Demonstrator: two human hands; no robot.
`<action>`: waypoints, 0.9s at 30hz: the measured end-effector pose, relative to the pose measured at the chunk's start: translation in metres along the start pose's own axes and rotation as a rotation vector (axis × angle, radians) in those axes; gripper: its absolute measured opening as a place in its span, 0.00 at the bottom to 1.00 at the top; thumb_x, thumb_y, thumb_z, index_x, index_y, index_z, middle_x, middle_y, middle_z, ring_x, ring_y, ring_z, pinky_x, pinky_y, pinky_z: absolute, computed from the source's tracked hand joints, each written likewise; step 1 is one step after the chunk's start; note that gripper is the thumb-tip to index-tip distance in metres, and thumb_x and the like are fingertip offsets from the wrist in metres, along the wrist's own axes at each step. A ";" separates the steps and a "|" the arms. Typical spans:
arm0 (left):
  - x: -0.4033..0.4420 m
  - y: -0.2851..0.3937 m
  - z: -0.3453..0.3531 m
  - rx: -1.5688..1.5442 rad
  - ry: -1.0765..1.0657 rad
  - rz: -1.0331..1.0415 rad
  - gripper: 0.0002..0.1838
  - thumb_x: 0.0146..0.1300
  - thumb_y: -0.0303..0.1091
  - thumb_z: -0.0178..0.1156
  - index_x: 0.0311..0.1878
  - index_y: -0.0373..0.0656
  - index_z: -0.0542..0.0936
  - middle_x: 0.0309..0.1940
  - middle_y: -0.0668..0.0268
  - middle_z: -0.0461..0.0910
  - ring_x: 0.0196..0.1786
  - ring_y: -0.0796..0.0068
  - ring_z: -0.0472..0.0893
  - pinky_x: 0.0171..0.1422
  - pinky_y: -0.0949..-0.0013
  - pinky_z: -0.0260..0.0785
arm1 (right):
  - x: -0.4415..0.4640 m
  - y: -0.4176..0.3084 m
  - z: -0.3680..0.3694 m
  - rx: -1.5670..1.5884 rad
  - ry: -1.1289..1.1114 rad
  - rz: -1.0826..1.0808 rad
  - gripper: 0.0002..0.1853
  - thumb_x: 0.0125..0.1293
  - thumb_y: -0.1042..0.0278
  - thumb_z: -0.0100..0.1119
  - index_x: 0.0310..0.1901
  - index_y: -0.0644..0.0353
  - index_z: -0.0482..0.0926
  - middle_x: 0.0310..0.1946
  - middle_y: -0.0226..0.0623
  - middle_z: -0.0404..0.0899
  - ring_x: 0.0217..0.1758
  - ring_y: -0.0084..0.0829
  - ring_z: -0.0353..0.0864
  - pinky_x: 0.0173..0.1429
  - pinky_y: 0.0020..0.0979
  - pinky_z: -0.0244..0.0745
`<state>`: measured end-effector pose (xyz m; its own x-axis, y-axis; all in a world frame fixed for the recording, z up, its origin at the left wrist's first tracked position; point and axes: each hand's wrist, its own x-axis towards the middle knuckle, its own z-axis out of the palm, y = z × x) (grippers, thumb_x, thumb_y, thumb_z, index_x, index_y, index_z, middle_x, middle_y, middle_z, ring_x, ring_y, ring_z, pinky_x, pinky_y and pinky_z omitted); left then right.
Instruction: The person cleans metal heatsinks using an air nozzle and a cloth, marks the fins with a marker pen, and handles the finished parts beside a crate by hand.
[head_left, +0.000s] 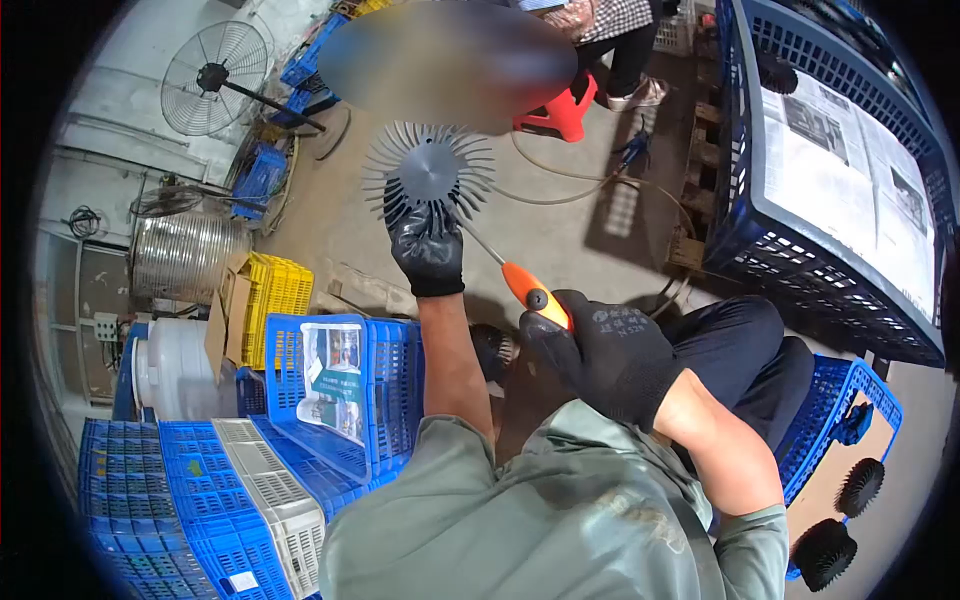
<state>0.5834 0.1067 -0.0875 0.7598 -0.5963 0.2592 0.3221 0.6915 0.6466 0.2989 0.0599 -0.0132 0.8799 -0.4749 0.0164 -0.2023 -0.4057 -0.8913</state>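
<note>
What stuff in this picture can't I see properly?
In the head view:
- Tip of the orange-handled tool: hard to make out against the finned disc.
- Writing on the right hand's glove: too small to read surely.
- Person in the checked top: cut off by the top edge.
- Whatever is behind the smeared oval: blurred out.

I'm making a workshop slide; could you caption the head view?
A gloved left hand holds a finned disc; the gloved right hand grips an orange-handled tool pointed toward it.
</note>
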 end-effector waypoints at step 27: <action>-0.019 -0.022 -0.036 -0.015 -0.069 -0.207 0.25 0.56 0.19 0.49 0.59 0.38 0.72 0.57 0.55 0.74 0.58 0.60 0.77 0.62 0.57 0.73 | 0.020 0.010 0.006 -0.195 0.045 -0.158 0.23 0.70 0.49 0.50 0.38 0.67 0.74 0.20 0.53 0.76 0.28 0.54 0.79 0.33 0.48 0.72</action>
<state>0.5821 0.1177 -0.1326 0.6363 -0.7522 0.1712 0.4759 0.5574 0.6803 0.3166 0.0514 -0.0244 0.8879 -0.4265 0.1725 -0.1469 -0.6181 -0.7723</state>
